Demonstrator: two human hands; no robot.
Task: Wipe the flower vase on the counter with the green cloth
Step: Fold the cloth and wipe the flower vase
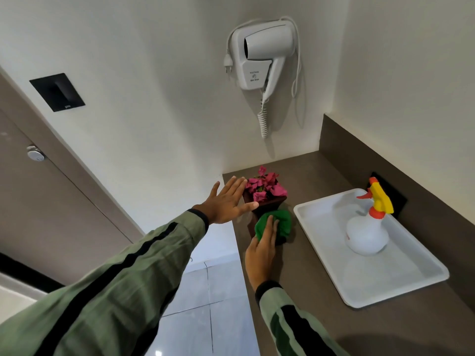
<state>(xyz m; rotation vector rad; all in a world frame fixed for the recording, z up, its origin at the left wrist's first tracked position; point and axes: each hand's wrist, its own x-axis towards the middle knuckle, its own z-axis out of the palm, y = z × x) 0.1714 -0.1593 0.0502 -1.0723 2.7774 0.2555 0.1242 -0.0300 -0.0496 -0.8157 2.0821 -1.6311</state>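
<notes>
A dark brown flower vase (267, 205) with pink flowers (264, 187) stands near the left end of the brown counter (308, 278). My left hand (228, 201) is open with fingers spread, its thumb and fingertips at the vase's upper left rim. The green cloth (279, 223) is bunched against the vase's lower front side. My right hand (262, 249) presses on the cloth from below, fingers lying over it. The lower part of the vase is hidden by the cloth and hand.
A white tray (401, 283) lies on the counter to the right, holding a white spray bottle (367, 235) with a yellow and orange head. A white hair dryer (264, 55) hangs on the wall above. The counter's left edge drops to a tiled floor (205, 304).
</notes>
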